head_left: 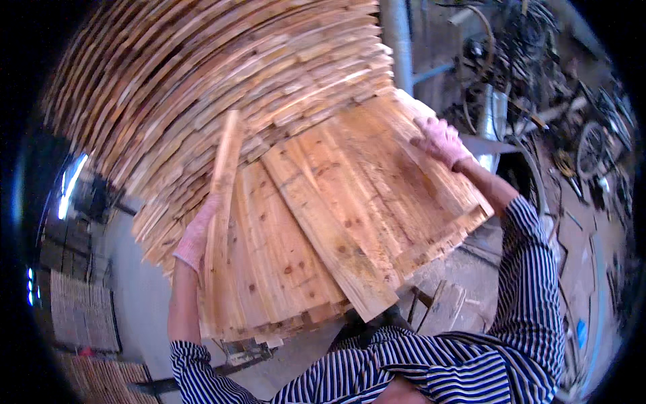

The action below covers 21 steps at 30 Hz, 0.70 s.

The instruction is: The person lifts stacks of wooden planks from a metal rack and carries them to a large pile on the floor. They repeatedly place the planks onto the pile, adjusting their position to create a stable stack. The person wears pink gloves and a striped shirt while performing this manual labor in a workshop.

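Note:
Wooden boards [356,182] lie side by side in a top layer in front of me. My left hand [202,229], in a pink glove, grips a narrow board [227,158] tilted up on its edge at the layer's left side; its fingers are partly hidden behind the wood. A loose board [330,236] lies slantwise over the middle of the layer, its near end jutting past the front edge. My right hand [442,143], also gloved in pink, is closed over the outer edge of the rightmost board [431,158], toward its far end.
A tall stack of boards [222,74] rises behind the layer. A grey post [398,47] stands at its right. Cables [531,34], a wheel [592,149] and scrap crowd the right side. A small wooden stand [441,306] is near my legs. More stacked wood [84,313] sits far left.

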Motion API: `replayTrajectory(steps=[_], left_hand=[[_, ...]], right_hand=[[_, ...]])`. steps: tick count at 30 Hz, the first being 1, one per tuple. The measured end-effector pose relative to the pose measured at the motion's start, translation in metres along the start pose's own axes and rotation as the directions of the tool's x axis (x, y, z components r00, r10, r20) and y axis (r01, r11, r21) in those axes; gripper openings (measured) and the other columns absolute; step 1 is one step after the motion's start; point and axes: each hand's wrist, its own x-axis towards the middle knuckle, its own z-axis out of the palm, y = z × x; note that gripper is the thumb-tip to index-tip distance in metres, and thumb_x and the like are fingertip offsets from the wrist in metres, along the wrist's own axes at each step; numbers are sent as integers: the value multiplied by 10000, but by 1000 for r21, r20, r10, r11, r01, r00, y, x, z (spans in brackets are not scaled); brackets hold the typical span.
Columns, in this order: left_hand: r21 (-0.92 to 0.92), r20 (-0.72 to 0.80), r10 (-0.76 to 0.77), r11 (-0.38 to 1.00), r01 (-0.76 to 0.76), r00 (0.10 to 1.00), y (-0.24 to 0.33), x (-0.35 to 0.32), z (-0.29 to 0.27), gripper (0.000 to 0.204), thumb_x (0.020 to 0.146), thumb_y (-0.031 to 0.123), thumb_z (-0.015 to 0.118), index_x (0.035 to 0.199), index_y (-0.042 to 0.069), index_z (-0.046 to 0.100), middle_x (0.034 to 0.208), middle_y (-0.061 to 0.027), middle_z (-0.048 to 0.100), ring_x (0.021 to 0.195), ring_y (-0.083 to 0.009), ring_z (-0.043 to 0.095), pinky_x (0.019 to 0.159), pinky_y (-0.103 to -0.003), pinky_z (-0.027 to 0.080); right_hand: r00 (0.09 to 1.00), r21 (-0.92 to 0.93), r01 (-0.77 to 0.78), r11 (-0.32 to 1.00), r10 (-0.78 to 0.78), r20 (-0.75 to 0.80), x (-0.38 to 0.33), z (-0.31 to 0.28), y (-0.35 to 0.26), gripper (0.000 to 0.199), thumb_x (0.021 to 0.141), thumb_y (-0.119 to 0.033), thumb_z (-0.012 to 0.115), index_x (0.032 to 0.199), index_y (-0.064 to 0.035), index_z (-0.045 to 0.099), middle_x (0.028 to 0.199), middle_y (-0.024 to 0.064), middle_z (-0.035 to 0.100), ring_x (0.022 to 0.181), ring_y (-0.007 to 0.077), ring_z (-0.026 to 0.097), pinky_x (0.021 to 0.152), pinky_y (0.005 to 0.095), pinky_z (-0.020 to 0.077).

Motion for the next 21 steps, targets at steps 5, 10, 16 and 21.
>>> replayTrajectory(steps=[5, 10, 16, 21], left_hand=[[545, 131, 256, 788, -285, 958, -2, -12, -30, 736, 821, 602, 785, 1293, 47, 681, 1130, -97, 717, 1012, -211, 647, 923, -332, 508], [676, 111, 303, 676, -295, 947, 43, 12, -36, 940, 734, 612, 843, 1425, 34, 573, 1308, -151, 676, 1230, -271, 615, 1075, -362, 453], [561, 231, 338, 720, -409, 912, 24, 87, -56, 974, 689, 495, 920, 1464, 54, 528, 1376, -128, 635, 1272, -263, 578, 1098, -380, 443], [566, 211, 337, 724, -396, 918, -8, 100, -93, 1045, 662, 490, 928, 1500, 57, 478, 1364, -144, 656, 1273, -288, 606, 1072, -388, 478]], right_hand=[[886, 538, 103, 837, -323, 333, -35, -70, -230, 679, 887, -557, 680, 1376, -109, 531, 1286, 250, 574, 1206, 426, 548, 988, 541, 472], [917, 477, -35, 878, -161, 365, -29, -11, -330, 666, 814, -500, 772, 1302, -89, 579, 1278, 266, 584, 1233, 424, 553, 972, 547, 501], [874, 382, 365, 849, -454, 175, 18, 80, -254, 572, 850, -425, 742, 1300, -97, 610, 1182, 209, 652, 1118, 402, 628, 939, 488, 538], [743, 278, 536, 797, -602, 292, 101, 3, -232, 512, 894, -329, 675, 1361, -143, 580, 1241, 172, 654, 1146, 382, 637, 941, 488, 544]])
